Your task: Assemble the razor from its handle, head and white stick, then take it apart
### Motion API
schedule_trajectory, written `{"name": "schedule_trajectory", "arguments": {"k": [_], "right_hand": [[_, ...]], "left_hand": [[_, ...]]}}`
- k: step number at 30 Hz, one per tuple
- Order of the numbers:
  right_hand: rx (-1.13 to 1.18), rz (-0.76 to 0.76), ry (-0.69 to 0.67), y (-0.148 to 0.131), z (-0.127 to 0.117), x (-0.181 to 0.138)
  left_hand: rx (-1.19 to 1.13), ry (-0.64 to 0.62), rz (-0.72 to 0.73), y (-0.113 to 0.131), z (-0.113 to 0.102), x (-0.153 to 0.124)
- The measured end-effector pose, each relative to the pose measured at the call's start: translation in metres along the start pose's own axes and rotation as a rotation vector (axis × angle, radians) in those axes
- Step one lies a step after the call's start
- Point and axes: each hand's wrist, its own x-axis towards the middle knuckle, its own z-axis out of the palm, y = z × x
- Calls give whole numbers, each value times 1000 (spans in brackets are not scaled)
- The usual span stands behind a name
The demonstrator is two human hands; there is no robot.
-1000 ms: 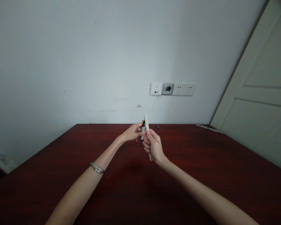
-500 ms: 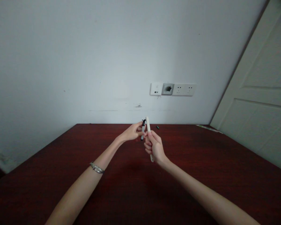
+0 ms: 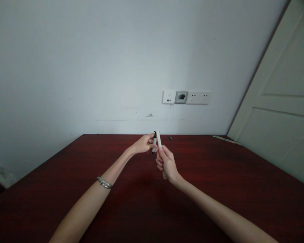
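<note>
My left hand is closed in a pinch round a short, slim grey-and-black tool. The tool stands nearly upright, its black neck uppermost. Its small head is partly hidden and too small to name. In my right hand is a long, thin white stick, fingers wrapped round its middle and a small hole in its lower end. The stick's top crosses close in front of the tool's head; I cannot tell whether they touch. Both things are held above the dark red table.
A small dark green-black piece lies on the table behind my right hand. A flat light strip lies along the far right edge. The wall behind has sockets, and a white door stands at right.
The top of the white stick has moved slightly down and left, over the tool's head. My right hand has come down a little with it. The left hand's grip is unchanged.
</note>
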Motion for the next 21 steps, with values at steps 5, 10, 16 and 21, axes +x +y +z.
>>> {"name": "schedule_trajectory", "arguments": {"k": [5,10,16,21], "right_hand": [[11,-50,3,-11,1,4],[0,-45,-3,-11,0,6],[-32,6,1,1,-1,-4],[-2,-65,9,-15,0,5]], "left_hand": [[-26,-2,11,4,1,-1],[0,9,50,8,1,-2],[5,5,-15,1,-1,-1],[-1,-6,-12,0,-1,-4]]}}
